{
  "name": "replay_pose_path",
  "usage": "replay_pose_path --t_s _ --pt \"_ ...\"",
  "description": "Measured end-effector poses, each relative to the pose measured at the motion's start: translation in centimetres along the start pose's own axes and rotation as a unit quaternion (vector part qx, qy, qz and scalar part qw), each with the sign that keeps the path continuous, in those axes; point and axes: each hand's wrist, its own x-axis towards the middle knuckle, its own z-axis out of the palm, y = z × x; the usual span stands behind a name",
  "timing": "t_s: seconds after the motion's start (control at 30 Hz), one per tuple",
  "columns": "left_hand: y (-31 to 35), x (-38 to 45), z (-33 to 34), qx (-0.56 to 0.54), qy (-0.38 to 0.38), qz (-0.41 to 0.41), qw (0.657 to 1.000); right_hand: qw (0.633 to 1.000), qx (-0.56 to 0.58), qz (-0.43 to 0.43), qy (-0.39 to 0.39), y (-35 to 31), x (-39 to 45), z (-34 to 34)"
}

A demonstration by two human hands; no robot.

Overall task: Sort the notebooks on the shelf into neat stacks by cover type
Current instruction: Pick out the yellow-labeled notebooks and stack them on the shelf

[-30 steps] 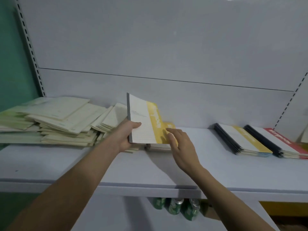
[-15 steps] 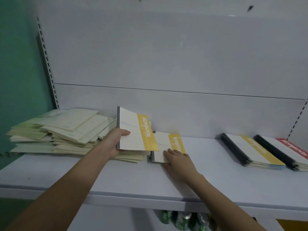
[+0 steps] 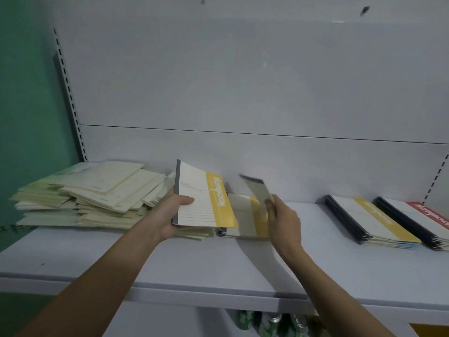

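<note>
My left hand (image 3: 170,215) grips a white notebook with a yellow band (image 3: 201,198), tilted up above the shelf (image 3: 170,271). My right hand (image 3: 283,222) holds another notebook (image 3: 257,188) by its edge, lifted and blurred, over a small pile of yellow-band notebooks (image 3: 245,220) lying flat in the middle. A loose heap of pale green notebooks (image 3: 92,193) sprawls at the left. At the right sit a neat stack of yellow-band notebooks (image 3: 371,220) and a stack of red-band ones (image 3: 422,217).
The white back panel (image 3: 243,93) rises behind the shelf, with slotted uprights (image 3: 69,93) at both sides. A green wall (image 3: 24,93) is at the left. Green cans (image 3: 267,324) stand on the level below.
My right hand has lifted a notebook off the middle pile and raised it on edge. The left hand still holds its yellow-band notebook in about the same spot.
</note>
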Motion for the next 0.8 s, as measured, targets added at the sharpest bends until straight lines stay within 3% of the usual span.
replay_pose_path --t_s 0.1,0.27,0.43,0.6,0.7,0.8 --pt "-0.7 -0.1 1.2 0.007 -0.014 -0.001 1.000 0.998 0.035 -0.052 0.001 -2.3 -0.2 -0.1" --pt "-1.7 -0.5 4.2 -0.056 -0.050 -0.028 0.997 0.962 -0.037 -0.237 -0.130 -4.6 -3.2 1.8" --pt "-1.5 -0.3 3.8 -0.099 -0.058 -0.063 0.991 0.952 -0.063 -0.215 -0.210 -5.2 -3.0 1.2" --pt "-1.9 -0.6 3.2 -0.069 -0.010 -0.030 0.997 0.922 -0.064 -0.203 -0.323 -5.4 -3.0 0.2" --pt "-2.0 -0.8 2.4 -0.056 0.013 -0.004 0.998 0.959 0.037 -0.159 -0.232 -5.3 -2.7 0.0" --pt "-1.5 -1.0 1.2 -0.046 0.055 0.013 0.997 0.988 0.093 -0.005 -0.122 -3.5 -1.8 0.6"
